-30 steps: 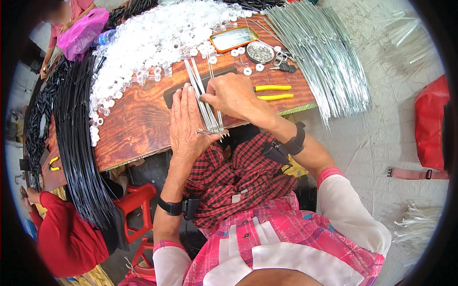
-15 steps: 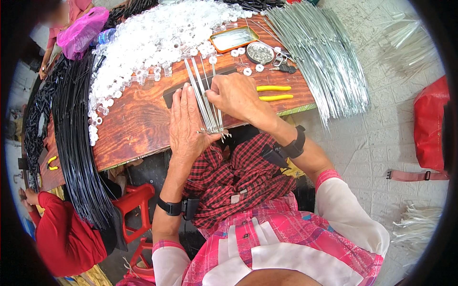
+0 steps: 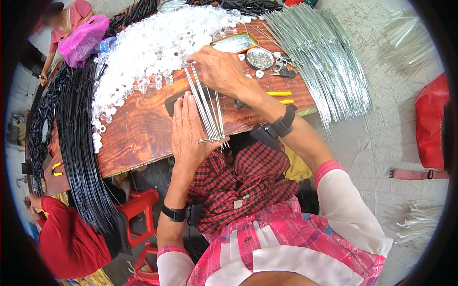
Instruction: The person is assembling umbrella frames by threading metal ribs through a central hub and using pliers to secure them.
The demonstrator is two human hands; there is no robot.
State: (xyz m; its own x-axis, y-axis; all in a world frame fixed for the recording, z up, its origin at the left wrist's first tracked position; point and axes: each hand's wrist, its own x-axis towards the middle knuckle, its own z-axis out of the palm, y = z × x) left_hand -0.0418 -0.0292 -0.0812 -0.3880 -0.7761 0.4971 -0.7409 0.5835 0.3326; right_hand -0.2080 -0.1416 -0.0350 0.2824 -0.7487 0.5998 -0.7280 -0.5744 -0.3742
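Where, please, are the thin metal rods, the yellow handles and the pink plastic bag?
Thin metal rods (image 3: pixel 205 108): head view, on the middle of their shafts.
Yellow handles (image 3: pixel 278 93): head view, on the upper handle.
Pink plastic bag (image 3: pixel 83 41): head view, on its middle.

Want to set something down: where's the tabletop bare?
Bare wood runs between the black strands and the left hand; a small patch separates the yellow handles from the silver wires. Crowded: far side, under white and clear pieces.

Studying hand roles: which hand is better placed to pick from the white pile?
Likely the right hand: its fingertips reach the white pile, while the left hand lies against the metal rods.
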